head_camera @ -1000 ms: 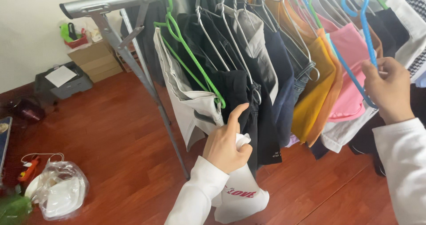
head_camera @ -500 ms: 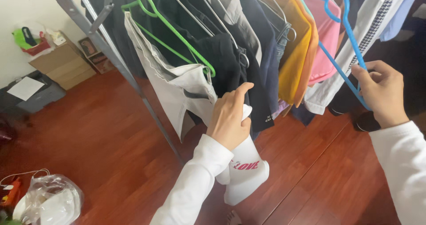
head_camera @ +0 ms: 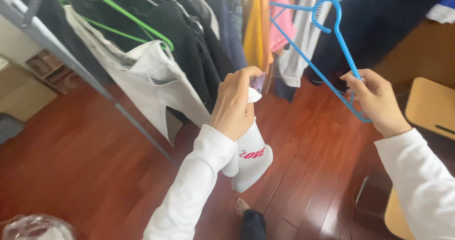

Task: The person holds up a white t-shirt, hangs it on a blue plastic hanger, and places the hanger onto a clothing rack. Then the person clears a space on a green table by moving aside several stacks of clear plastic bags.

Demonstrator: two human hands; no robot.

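Red-brown plank wood floor underfoot, filling the lower scene. Grey metal clothes rack at far left, one leg slanting down to the floor. Row of hanging clothes along the top: off-white garment on a green plastic hanger at left, black garments next, then a navy piece, a mustard-yellow top, a pink top, a white striped shirt, and a dark navy cloth at far right. Pale wooden stool seat at the right edge, a second pale wooden piece low at near right. Cardboard box at the far left edge. Clear plastic bag in the near left corner. Bare foot with dark trouser cuff near the bottom centre.

White long sleeves on both arms. Left hand at centre, just in front of the black garments, fingers closed around the top of a white fabric item with pink lettering, which hangs down below the wrist over the floor; a bit of the white cloth pokes out above the thumb. Right hand at right, well apart from the left, pinching the lower corner of a blue plastic clothes hanger between thumb and fingers. Hanger bare, tilted, hook end up by the pink and striped pieces, lower bar running down left to right into the grip.
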